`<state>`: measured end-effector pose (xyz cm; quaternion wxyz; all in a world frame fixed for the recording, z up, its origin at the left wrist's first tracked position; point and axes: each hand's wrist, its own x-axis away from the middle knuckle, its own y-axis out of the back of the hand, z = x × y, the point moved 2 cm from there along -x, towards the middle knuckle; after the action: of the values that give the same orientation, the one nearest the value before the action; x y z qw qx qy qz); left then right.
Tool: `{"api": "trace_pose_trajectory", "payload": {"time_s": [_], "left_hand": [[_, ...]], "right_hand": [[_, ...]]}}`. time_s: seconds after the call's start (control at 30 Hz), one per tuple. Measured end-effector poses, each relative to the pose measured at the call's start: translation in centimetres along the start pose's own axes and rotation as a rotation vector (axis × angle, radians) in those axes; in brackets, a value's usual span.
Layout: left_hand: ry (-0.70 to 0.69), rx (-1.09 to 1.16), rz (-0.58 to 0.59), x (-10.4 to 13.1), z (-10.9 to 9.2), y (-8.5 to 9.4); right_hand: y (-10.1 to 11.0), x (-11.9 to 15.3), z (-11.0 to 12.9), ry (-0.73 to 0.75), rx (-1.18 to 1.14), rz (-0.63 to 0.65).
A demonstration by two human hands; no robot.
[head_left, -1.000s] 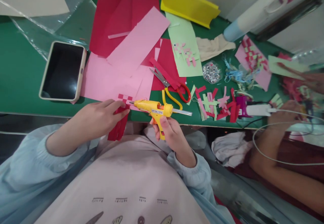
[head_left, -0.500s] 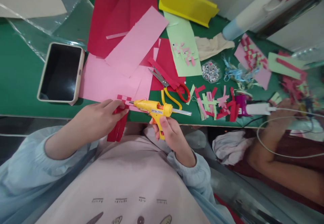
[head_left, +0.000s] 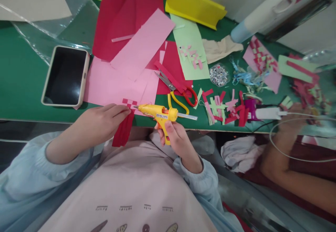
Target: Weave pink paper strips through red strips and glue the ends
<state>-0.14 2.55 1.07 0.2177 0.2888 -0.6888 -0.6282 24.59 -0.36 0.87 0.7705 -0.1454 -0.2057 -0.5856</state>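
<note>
My right hand [head_left: 174, 137] is wrapped round the handle of a yellow glue gun [head_left: 159, 112], which points left with a clear glue stick [head_left: 187, 116] out of its back. Its nozzle is at the edge of a red and pink woven paper piece [head_left: 129, 103]. My left hand [head_left: 106, 121] presses its fingertips on that piece, and long red strips [head_left: 122, 132] hang from it over the table's front edge. Pink paper [head_left: 107, 81] lies beneath the woven part. Open scissors [head_left: 170, 85] with red and yellow handles rest just behind the glue gun.
A phone [head_left: 65, 76] lies on the left. Rightward are green paper [head_left: 194, 65] with small pink pieces, a container of beads [head_left: 219, 74], paper strips [head_left: 223, 107] and a white plug with a cable [head_left: 267, 113]. Another person's forearm [head_left: 278, 148] reaches in at the right.
The fingers of my left hand have shifted slightly on the woven piece, and the red strips lie closer together. The glue gun has hardly moved.
</note>
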Motion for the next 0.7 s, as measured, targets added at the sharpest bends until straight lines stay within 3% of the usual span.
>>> {"api": "trace_pose_trajectory", "payload": {"time_s": [0.4, 0.57, 0.7], "left_hand": [[-0.018, -0.052, 0.095, -0.2, -0.9, 0.6], [-0.002, 0.043, -0.005, 0.5, -0.7, 0.7], [0.117, 0.071, -0.088, 1.4, -0.8, 0.8]], "right_hand": [[-0.2, -0.8, -0.4, 0.101, -0.036, 0.018], [-1.3, -2.4, -0.2, 0.154, -0.003, 0.019], [-1.6, -3.3, 0.0, 0.191, 0.129, -0.031]]}}
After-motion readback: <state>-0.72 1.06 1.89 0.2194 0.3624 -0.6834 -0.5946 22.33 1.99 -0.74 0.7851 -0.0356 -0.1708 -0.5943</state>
